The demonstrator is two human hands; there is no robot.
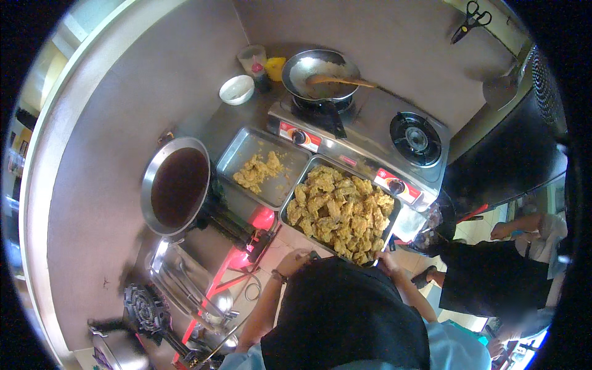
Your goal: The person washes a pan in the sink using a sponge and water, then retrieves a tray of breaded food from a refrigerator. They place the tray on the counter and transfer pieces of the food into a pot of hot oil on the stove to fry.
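Note:
A metal tray heaped with golden, battered fried pieces, which look like chicken, lies just in front of my body. My right hand is at its near right corner, fingers partly hidden against the rim. Below its near left edge, my left hand is curled by my black apron; a small dark thing shows at its fingertips, too unclear to name. A second metal tray, to the left, holds a few fried pieces and crumbs. Further left stands a wide pan of dark brown oil.
A two-burner gas stove is behind the trays. On it sits a wok with a wooden spatula. A white bowl stands at the back. Another burner is lower left. A person in a black apron stands right.

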